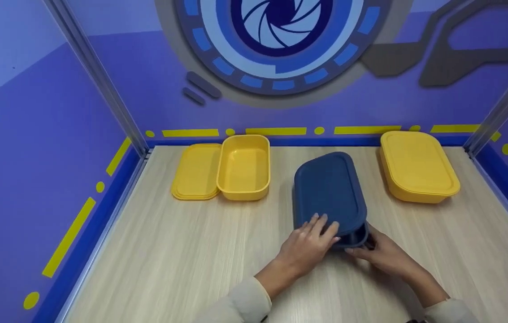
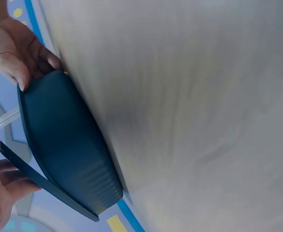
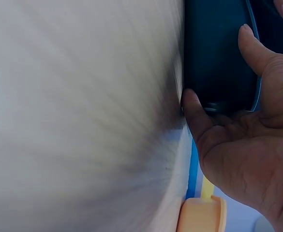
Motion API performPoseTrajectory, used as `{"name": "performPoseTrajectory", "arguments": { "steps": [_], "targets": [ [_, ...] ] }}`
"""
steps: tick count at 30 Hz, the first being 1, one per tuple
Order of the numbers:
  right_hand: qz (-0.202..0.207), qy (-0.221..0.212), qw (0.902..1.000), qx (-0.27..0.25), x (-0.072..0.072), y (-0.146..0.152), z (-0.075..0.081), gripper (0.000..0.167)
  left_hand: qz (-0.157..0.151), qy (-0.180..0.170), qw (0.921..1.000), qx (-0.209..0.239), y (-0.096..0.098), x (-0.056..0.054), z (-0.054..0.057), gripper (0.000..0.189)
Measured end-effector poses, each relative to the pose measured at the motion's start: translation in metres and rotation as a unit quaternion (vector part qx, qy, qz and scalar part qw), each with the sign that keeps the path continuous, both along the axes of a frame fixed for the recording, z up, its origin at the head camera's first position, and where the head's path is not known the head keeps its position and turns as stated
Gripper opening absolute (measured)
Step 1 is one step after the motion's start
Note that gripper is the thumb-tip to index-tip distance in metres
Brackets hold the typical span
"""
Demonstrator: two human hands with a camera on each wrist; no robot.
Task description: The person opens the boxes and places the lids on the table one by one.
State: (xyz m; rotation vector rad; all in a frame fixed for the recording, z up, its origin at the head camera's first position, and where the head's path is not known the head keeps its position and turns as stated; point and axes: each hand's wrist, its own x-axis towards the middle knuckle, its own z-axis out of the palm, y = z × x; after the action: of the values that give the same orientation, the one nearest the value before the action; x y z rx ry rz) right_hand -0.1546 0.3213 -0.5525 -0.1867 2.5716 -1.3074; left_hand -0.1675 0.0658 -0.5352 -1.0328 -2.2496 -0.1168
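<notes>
A dark blue lunch box sits on the table, its matching lid tilted over it. A gap shows between lid and rim at the near right end, while in the left wrist view the lid's far end meets the rim. My left hand pinches the lid's near edge, fingers on top. My right hand grips the box at its near right corner, its thumb along the wall and the other fingers around the corner. The box's inside is mostly hidden under the lid.
To the left, an uncovered yellow box stands beside a yellow lid lying flat. A yellow box with its lid on stands at the back right. Printed panels border the table's back and sides.
</notes>
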Motion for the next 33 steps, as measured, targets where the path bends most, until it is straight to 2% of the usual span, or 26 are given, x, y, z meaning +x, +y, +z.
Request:
{"name": "performPoseTrajectory", "arguments": {
  "steps": [5, 9, 17, 22, 26, 30, 33],
  "targets": [
    [-0.002, -0.004, 1.0, 0.004, 0.0, 0.001, -0.001, 0.104, -0.013, 0.0, 0.9996, 0.026, -0.005, 0.002, 0.002, 0.039],
    [-0.003, -0.012, 0.9998, -0.017, -0.001, 0.001, -0.003, 0.104, -0.027, -0.007, 0.9983, 0.051, -0.01, 0.003, 0.003, 0.042],
    [-0.002, -0.023, 0.9977, -0.063, -0.001, 0.0, -0.001, 0.099, -0.02, 0.012, 0.9954, 0.093, -0.015, 0.004, 0.004, 0.044],
    [-0.005, -0.023, 0.9977, -0.063, -0.001, 0.002, -0.002, 0.099, -0.034, -0.006, 0.9912, 0.128, -0.017, 0.003, 0.005, 0.052],
    [-0.017, -0.025, 0.9981, -0.053, 0.0, 0.004, -0.002, 0.103, -0.043, -0.037, 0.9882, 0.142, -0.017, 0.004, 0.007, 0.061],
    [-0.023, -0.015, 0.999, -0.035, 0.001, 0.006, -0.001, 0.103, -0.047, -0.065, 0.9833, 0.163, -0.016, 0.005, 0.008, 0.068],
    [-0.026, -0.01, 0.9993, -0.023, 0.001, 0.009, 0.001, 0.103, -0.046, -0.074, 0.9796, 0.181, -0.015, 0.005, 0.007, 0.071]
  ]
}}
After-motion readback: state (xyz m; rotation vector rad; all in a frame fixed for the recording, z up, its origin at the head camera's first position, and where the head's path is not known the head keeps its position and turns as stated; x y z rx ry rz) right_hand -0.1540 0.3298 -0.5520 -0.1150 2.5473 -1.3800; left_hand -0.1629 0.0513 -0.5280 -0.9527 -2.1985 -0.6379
